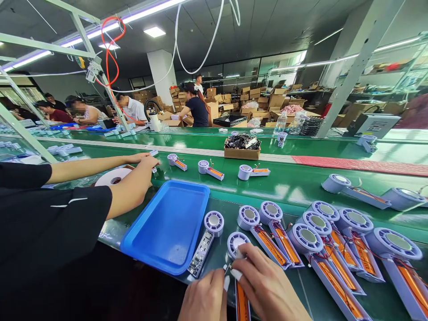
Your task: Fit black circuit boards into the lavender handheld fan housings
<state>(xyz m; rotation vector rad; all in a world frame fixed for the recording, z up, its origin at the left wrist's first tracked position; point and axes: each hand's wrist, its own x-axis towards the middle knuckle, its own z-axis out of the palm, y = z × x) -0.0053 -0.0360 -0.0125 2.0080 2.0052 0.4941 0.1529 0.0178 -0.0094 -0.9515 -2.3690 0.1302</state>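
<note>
Both my hands meet over a pale lilac handheld fan (238,245) at the table's front edge. An orange battery (242,303) lies in its handle. My left hand (204,296) is closed in a pinch just left of the handle. My right hand (267,285) is also pinched, with white-covered fingertips at the fan's neck. A tiny piece between the fingertips is too small to make out. To the left lies another fan (214,223) with a circuit board (201,254) along its handle. Several fans with orange batteries and loose wires (307,238) lie on the right.
An empty blue tray (163,227) stands to the left. Beyond it, a co-worker's arms (130,191) reach across beside a white reel (112,177). Several fans (245,172) lie on the green belt (284,191), with a cardboard box of black parts (242,153) behind.
</note>
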